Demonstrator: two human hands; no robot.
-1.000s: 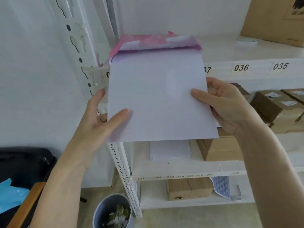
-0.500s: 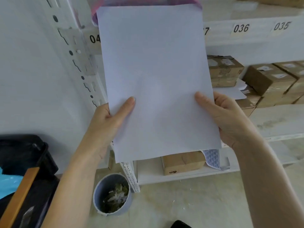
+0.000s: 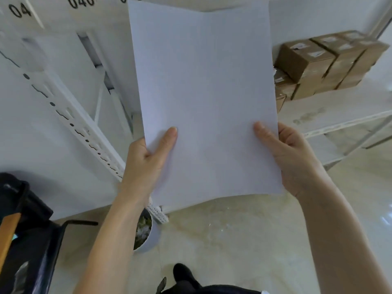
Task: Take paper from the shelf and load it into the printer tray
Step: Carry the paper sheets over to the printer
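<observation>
Head view: the paper (image 3: 203, 98) is a plain white stack of sheets, held upright in the middle of the frame, its lower edge bowed. It hides part of the shelf (image 3: 331, 115); its thickness cannot be judged. The left hand (image 3: 146, 164) and right hand (image 3: 290, 160) grip its lower side edges, thumbs on front.

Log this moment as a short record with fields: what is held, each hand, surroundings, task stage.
held: paper, white stack, upright, clear of the shelf
left hand: grips lower left edge, thumb on front
right hand: grips lower right edge, thumb on front
surroundings: cardboard boxes on shelf at right; bin on floor below
printer: not in view
stage: paper taken, not yet loaded
</observation>
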